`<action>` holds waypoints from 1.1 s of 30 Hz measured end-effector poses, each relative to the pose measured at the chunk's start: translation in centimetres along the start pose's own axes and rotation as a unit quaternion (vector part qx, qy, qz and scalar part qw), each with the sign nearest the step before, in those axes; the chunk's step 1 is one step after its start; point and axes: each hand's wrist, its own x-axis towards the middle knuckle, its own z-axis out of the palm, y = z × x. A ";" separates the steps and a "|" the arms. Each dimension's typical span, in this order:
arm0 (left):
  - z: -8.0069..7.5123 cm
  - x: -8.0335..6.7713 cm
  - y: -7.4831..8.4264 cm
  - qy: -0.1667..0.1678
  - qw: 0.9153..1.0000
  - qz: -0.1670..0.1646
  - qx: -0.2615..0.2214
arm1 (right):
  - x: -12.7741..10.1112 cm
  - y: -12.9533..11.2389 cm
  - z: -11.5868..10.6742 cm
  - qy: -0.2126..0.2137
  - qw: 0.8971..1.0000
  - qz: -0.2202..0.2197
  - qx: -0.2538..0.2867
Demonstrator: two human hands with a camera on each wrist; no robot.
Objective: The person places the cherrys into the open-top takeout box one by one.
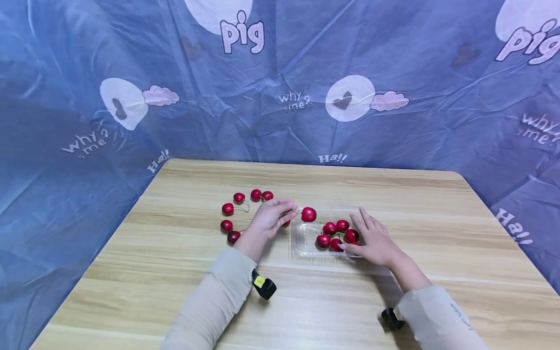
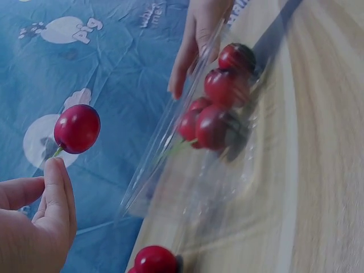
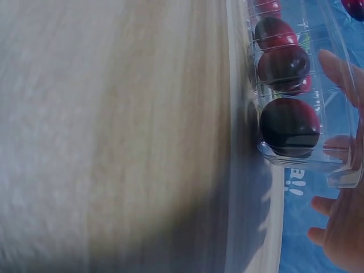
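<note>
Thumb and fingertips of my left hand [image 1: 272,217] pinch the thin green stem of a red cherry [image 1: 308,214]. In the left wrist view this cherry [image 2: 78,129] stands up above the fingertips, apart from the box. Below and to the right lies a clear plastic box [image 1: 306,244] with several cherries [image 1: 323,241] at its right side, some with stems. My right hand [image 1: 376,244] rests at the box's right end, fingers spread and fairly straight, thumb reaching in over the cherries. Through the clear wall in the right wrist view, dark red cherries [image 3: 289,126] show near the thumb.
To the left of the box, several cherries lie in an arc on the wooden table [image 1: 144,272], among them a stemmed cherry [image 1: 227,209] and a far one [image 1: 256,195]. My left forearm partly covers this group. A blue printed cloth [image 1: 262,131] hangs behind the table.
</note>
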 end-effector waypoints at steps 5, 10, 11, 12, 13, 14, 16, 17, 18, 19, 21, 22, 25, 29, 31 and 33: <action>1.1 0.4 -0.7 -0.010 1.000 -0.014 0.013 | 0.1 0.1 -0.1 0.001 1.000 -0.002 -0.008; 2.1 0.8 -1.4 -0.015 0.999 -0.028 0.029 | 0.0 0.1 0.1 0.003 1.000 -0.002 -0.010; 2.2 0.9 -1.5 -0.016 0.999 -0.029 0.031 | 0.0 0.0 0.1 0.003 1.000 -0.002 -0.010; 2.4 1.0 -1.7 -0.015 0.999 -0.031 0.032 | 0.0 0.0 0.1 0.003 1.000 -0.001 -0.009; 2.5 1.0 -1.9 -0.014 0.999 -0.032 0.034 | 0.0 0.0 0.2 0.004 1.000 0.000 -0.010; 2.6 1.1 -2.0 -0.013 0.999 -0.033 0.035 | -0.1 0.0 0.2 0.005 1.000 0.001 -0.011; 2.9 1.3 -2.3 -0.010 0.999 -0.035 0.039 | -0.1 0.0 0.2 0.005 1.000 0.002 -0.013; 2.9 1.4 -2.4 -0.009 0.998 -0.037 0.043 | -0.1 0.0 0.2 0.005 1.000 0.002 -0.014; 3.0 1.5 -2.6 -0.008 0.998 -0.038 0.046 | -0.1 -0.1 0.2 0.005 1.000 0.002 -0.015; 3.1 1.5 -2.7 -0.007 0.998 -0.039 0.051 | 0.0 -0.1 0.2 0.005 1.000 0.002 -0.015; 3.3 1.7 -3.0 -0.005 0.997 -0.043 0.058 | 0.0 -0.1 0.2 0.006 1.000 0.001 -0.017; 3.3 1.7 -3.1 -0.004 0.997 -0.045 0.062 | 0.0 -0.1 0.2 0.006 1.000 0.000 -0.016; 3.6 1.9 -3.4 -0.002 0.996 -0.044 0.080 | 0.0 -0.1 0.2 0.007 1.000 0.000 -0.016; 4.1 2.1 -3.6 -0.006 0.994 -0.039 0.105 | 0.0 -0.1 0.1 0.006 1.000 0.002 -0.013; 4.4 2.2 -3.6 -0.010 0.992 -0.039 0.117 | 0.0 -0.1 0.1 0.004 1.000 0.002 -0.011; 4.6 2.3 -3.8 -0.011 0.991 -0.038 0.128 | -0.1 -0.1 0.0 0.003 1.000 0.002 -0.010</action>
